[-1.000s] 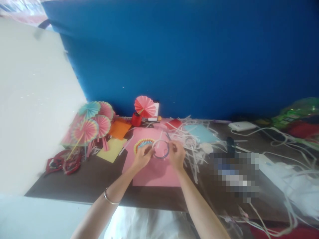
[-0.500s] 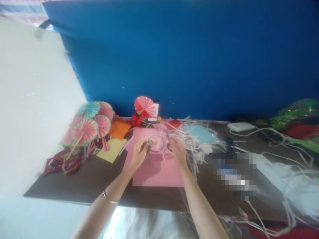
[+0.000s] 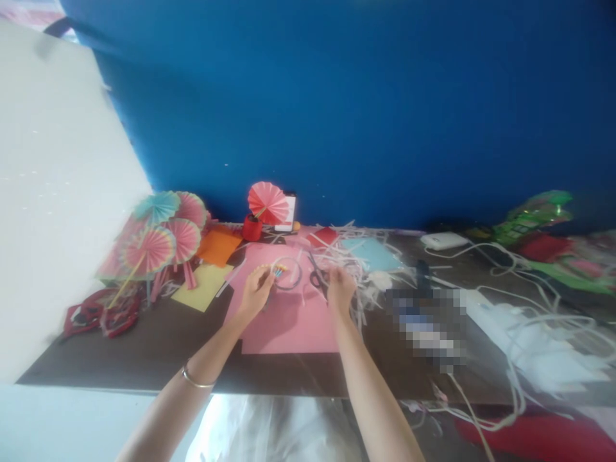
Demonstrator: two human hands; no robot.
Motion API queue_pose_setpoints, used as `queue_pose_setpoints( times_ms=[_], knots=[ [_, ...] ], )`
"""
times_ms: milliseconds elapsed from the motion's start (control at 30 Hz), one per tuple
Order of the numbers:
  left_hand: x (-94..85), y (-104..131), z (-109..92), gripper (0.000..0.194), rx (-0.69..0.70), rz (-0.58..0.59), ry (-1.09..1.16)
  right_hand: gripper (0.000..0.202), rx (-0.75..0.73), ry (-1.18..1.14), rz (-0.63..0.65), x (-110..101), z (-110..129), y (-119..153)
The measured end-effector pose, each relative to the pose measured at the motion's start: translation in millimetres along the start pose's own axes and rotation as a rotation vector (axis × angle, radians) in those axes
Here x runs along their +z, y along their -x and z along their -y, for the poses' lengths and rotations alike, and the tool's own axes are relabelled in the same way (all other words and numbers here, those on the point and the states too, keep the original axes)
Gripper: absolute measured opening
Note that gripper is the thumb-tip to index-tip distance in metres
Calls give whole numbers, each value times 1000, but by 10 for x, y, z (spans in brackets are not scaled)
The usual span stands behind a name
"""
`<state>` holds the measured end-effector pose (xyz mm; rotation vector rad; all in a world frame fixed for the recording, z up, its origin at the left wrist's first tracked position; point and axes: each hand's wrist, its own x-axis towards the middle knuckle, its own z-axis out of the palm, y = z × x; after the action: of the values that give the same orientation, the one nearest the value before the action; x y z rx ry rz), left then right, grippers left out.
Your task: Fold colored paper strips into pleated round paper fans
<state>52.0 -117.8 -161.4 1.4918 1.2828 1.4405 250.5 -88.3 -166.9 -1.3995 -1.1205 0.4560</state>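
Since the earlier frame, the left hand and the ring beside its fingertips have shifted leftward over the pink sheet, while the right hand has come away from the ring, leaving a gap. The whole scene also sits further left in view.

Both hands are apart from each other. Left thumb and fingers are closed on the near edge of the ring, which looks tipped up. Just behind it, partly covered by the same hand, is a small striped fan. Right fingers are curled just beside the dark scissors; I cannot tell whether they grip anything.

On the desk, a yellow sheet and an orange sheet lie left of the pink one. White paper strips spread to the right, near a light blue sheet. Behind, a pink fan stands in a red pot beside a phone.
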Motion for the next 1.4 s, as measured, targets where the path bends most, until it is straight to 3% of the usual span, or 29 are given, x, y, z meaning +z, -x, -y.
queue_pose_setpoints(
  times_ms=[100,167,300,400,467,767,1133,1267,1400],
  knots=[
    [-22,-3,-29,26,-9,41,-21,37,-143,273,-136,-11,-54,-19],
    [-16,0,-48,26,-11,34,-12,41,-215,339,-151,4,-53,6],
    [18,19,-69,27,-9,51,-12,36,-293,109,93,30,46,99],
    [40,34,-73,26,6,71,4,34,-232,-70,331,57,129,170],
    [49,42,-76,25,23,76,13,30,-191,-75,384,86,157,206],
    [40,27,-15,26,-15,54,45,35,23,-274,334,144,204,233],
    [2,-48,148,39,-104,71,82,34,72,-350,360,159,187,231],
    [13,-35,142,37,-78,41,73,32,14,-256,321,171,129,232],
    [20,-2,85,35,-15,20,1,26,-213,-116,240,171,96,255]
  ],
)
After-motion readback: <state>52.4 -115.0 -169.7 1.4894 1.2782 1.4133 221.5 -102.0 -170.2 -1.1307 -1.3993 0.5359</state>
